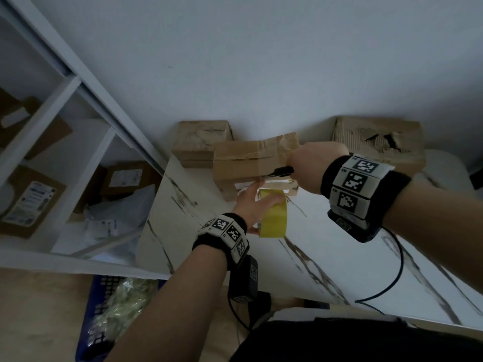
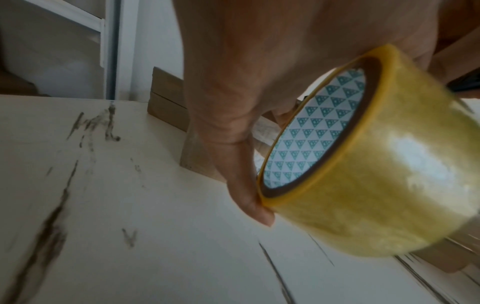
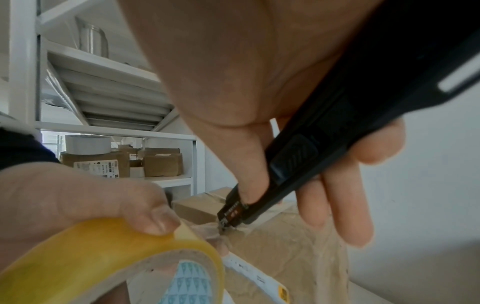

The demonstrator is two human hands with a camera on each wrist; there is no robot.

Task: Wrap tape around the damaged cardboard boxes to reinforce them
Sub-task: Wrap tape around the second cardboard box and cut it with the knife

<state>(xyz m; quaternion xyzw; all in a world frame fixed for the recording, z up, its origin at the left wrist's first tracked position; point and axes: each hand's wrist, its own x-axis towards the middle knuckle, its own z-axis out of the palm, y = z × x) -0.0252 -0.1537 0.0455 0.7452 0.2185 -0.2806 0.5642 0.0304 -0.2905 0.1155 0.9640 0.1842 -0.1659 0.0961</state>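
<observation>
Tape roll [image 1: 273,216], yellowish, with a triangle-patterned core, was gripped in the left hand [image 1: 252,205], thumb on one rim and fingers curled over the outer band, held above the counter [image 1: 339,257] just in front of the middle cardboard box [image 1: 248,163]. That box was held up off the counter surface, near the far edge where the counter met the wall [image 1: 261,61]; its top was creased and partly taped, with a white label on its near face. The right hand [image 1: 311,163] was clenched round a black utility knife [image 1: 281,171]. In the right wrist view the utility knife [image 3: 298,164] had its tip at a crumpled strip of clear tape [image 3: 207,230] on the middle cardboard box [image 3: 285,257], right beside the left thumb [image 3: 158,218] on the tape roll [image 3: 103,257]. In the left wrist view the tape roll [image 2: 363,164] hung clear of the counter [image 2: 103,226], the left hand [image 2: 246,82] wrapped about it.

Second box [image 1: 202,143] sat at the far left corner of the counter, against the wall. Third box [image 1: 379,142], with torn corrugated top, sat towards the far right edge. White shelving [image 1: 52,152] stood off the left edge, holding parcels. Marker wristbands [image 1: 358,184] were on both wrists; a black cable [image 1: 392,278] trailed across the counter from the right one.
</observation>
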